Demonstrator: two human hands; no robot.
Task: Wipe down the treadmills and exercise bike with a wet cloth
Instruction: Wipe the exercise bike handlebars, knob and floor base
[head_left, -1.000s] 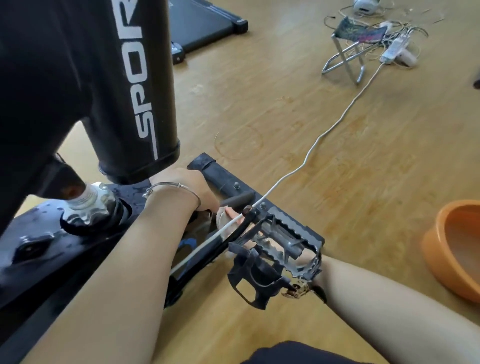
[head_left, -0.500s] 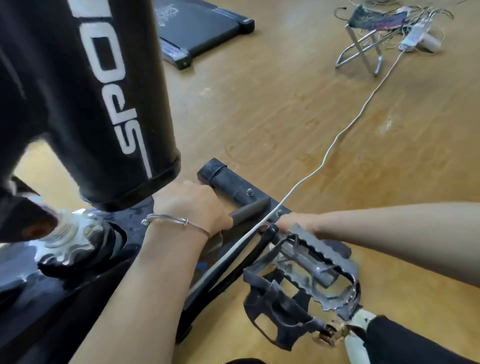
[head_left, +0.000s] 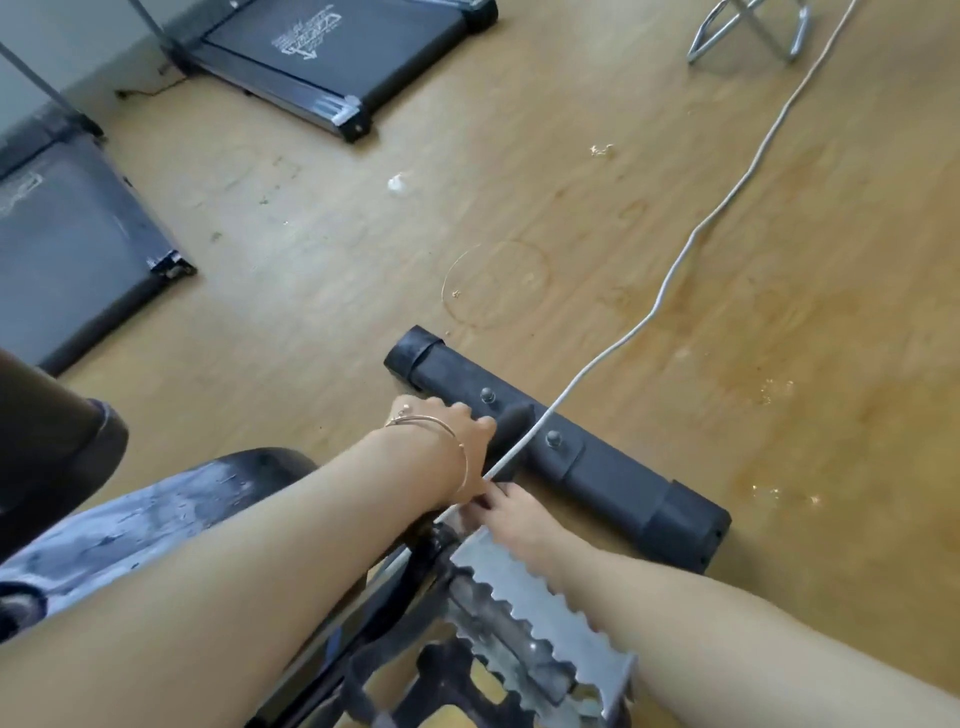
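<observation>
Bike work is where I judge the job stands. The exercise bike (head_left: 156, 514) sits on the floor (head_left: 779, 322), and its casing, on my side of the base bar (head_left: 613, 467), carries wet streaks, so that part looks wiped. The base bar looks dull and dry, and I take it as still to do.

My left hand (head_left: 441, 428) is at the middle of the base bar, knuckles up, with its fingers curled down over the frame tube that joins there. My right hand (head_left: 514, 517) lies just on my side of the bar with its fingers tucked under the left wrist. I cannot tell whether they are spread or pinching anything. No cloth shows under either hand.

The pedal (head_left: 540, 613) is nearer me than the bar, and a white cable (head_left: 691, 239) crosses over the bar. Two treadmills (head_left: 67, 249) lie well beyond it, and I can't judge from here whether they have been wiped.

Half a second ago the bike's upright post filled the view. Now my head has lifted and the treadmills show. The right hand has come in from beside the pedal to under the left wrist, while the left has kept its place on the tube.
</observation>
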